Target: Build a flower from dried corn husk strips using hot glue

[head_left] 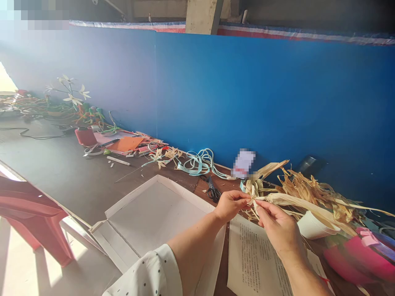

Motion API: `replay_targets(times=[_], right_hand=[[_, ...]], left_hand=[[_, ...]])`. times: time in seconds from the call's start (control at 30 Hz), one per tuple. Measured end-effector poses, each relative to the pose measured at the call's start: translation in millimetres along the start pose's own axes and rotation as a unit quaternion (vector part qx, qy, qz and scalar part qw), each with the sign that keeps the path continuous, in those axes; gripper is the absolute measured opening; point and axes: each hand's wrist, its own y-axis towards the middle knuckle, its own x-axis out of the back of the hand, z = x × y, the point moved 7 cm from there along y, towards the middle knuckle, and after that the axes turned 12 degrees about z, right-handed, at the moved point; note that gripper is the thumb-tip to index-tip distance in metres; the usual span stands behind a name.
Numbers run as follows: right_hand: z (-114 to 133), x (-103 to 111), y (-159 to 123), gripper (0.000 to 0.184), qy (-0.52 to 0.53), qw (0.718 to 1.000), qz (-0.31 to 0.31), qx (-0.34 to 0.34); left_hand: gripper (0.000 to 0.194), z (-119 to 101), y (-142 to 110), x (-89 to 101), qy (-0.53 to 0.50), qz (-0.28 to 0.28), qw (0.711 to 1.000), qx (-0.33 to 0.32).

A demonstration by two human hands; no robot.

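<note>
Between my two hands is a small pale corn husk flower [253,198] with narrow petals sticking out. The fingertips of my left hand [230,205] pinch it from the left. My right hand [276,226] closes on its lower right side, thumb and fingers together. Just behind and to the right lies a heap of dried corn husks [305,187]. Black-handled scissors [212,190] rest to the left of my left hand. A printed sheet [256,259] lies below my hands.
A shallow white cardboard tray [160,213] is under my left forearm. A white cup [316,225] lies tilted at right, beside a pink container [354,257]. Light blue cord [200,162], finished husk flowers [163,158] and a red thread spool [85,137] line the blue wall [247,98].
</note>
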Motion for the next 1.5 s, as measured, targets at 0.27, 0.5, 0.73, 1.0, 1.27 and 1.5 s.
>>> replay_targets(times=[0.27, 0.5, 0.73, 1.0, 1.27, 1.5], right_hand=[[-1, -3, 5, 0.036, 0.024, 1.0, 0.001, 0.015], [-15, -4, 11, 0.039, 0.1, 0.994, 0.031, -0.023], [-15, -2, 12, 0.037, 0.096, 0.994, 0.046, -0.039], [-17, -5, 14, 0.033, 0.17, 0.98, 0.078, -0.071], [-16, -3, 15, 0.033, 0.156, 0.982, 0.084, -0.063], [-12, -3, 15, 0.031, 0.17, 0.98, 0.084, -0.058]], left_hand=[[0.051, 2, 1, 4.7, 0.015, -0.014, 1.0, -0.004], [0.047, -4, -1, 1.4, 0.057, -0.008, 0.998, -0.016], [0.045, -7, -3, -0.5, 0.095, -0.002, 0.995, -0.019], [0.044, -9, -4, -0.4, 0.118, -0.001, 0.993, -0.025], [0.042, -11, -4, -2.8, 0.129, 0.002, 0.991, -0.021], [0.042, -12, -5, -3.6, 0.129, 0.001, 0.991, -0.021]])
